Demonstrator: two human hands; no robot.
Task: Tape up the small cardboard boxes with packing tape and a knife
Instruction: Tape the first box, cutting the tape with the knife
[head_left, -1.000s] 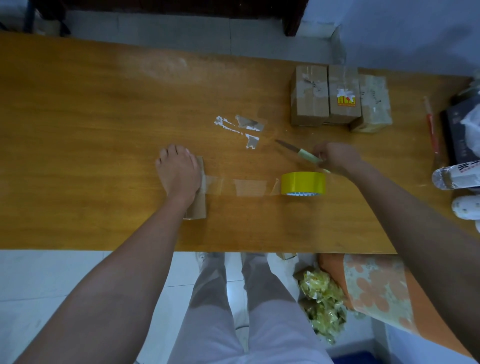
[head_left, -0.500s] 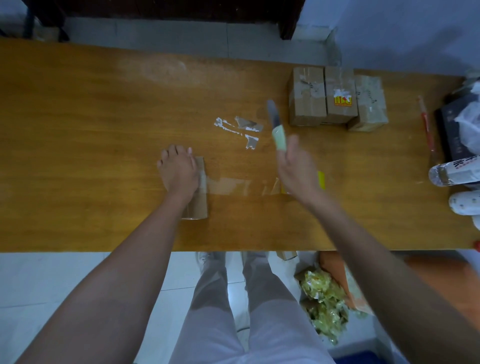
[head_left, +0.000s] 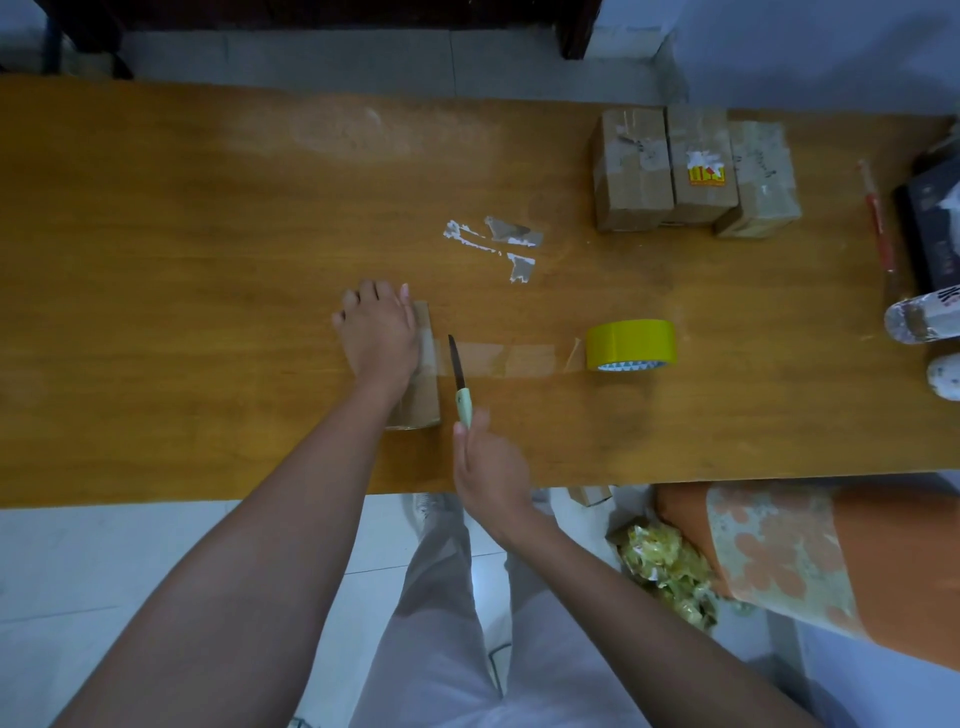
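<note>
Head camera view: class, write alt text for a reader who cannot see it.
A person's left hand presses a small cardboard box on a wooden table while the right hand holds a green-handled knife against the tape strip running to a yellow tape roll. Three taped boxes sit at the back right.

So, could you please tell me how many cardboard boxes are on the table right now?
4. One box lies under the left hand near the middle. Three more stand side by side at the far right: left one, middle one, right one. Others may be hidden off-frame.
</note>
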